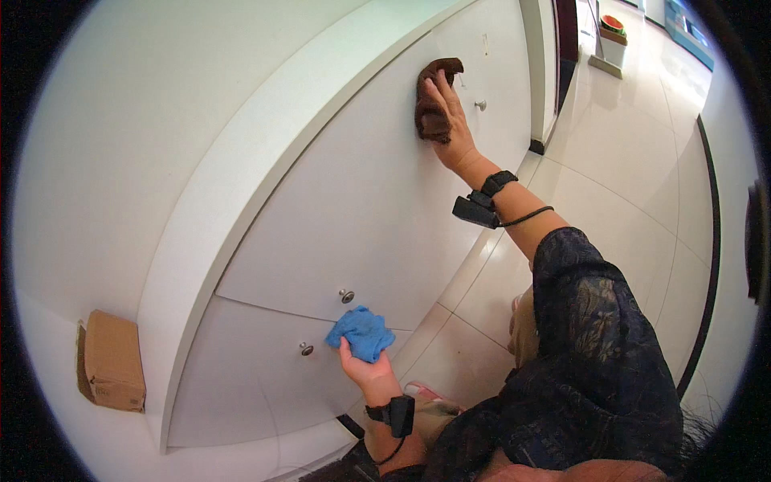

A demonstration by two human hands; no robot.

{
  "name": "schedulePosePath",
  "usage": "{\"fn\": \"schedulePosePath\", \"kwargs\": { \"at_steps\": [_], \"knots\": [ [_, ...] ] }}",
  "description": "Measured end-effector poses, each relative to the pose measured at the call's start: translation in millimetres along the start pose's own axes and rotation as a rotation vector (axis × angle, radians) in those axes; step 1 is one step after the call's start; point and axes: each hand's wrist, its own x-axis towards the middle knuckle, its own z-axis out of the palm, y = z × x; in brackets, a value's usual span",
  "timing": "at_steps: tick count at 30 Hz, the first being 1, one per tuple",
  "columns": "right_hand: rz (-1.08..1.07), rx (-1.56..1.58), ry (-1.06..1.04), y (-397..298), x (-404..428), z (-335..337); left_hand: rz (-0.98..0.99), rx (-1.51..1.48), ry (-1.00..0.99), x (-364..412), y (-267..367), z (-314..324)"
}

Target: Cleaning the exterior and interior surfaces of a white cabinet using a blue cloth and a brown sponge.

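Note:
My left hand [368,370] holds a crumpled blue cloth [363,334] low in front of the white cabinet doors, close to their round metal knobs. Farther along, my right hand [450,123] lies with outstretched fingers over a dark brown cloth [432,123], pressing it to a white cabinet door [337,199]. One small metal knob [480,105] sits just beyond that hand. Two more knobs, an upper one [346,296] and a lower one [306,349], are on neighbouring doors by the blue cloth. Each wrist carries a strapped black device with a cable.
A cardboard box [114,361] rests on the white surface at the left, beyond the cabinet's raised white edge [241,175]. Pale floor tiles [608,181] run along the right. At the far end stands a bin-like container [612,48] with a watermelon piece [612,24] on top.

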Motion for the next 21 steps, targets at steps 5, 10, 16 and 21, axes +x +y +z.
{"fn": "schedulePosePath", "kwargs": {
  "at_steps": [5,10,16,21],
  "knots": [
    [-0.002,0.060,0.048,19.1,1.3,0.3,0.014,0.001,0.050,-1.2,-0.5,2.0],
    [0.146,0.203,0.225,25.4,-6.8,12.2,-0.004,0.023,0.024,-5.1,2.0,6.1],
    [0.294,0.240,0.340,3.1,-22.3,35.0,-0.019,0.004,0.062,-7.9,4.6,16.1],
    [0.263,0.203,0.251,-33.2,-35.7,38.5,-0.046,-0.009,-0.078,-5.8,7.3,10.4]
  ]
}}
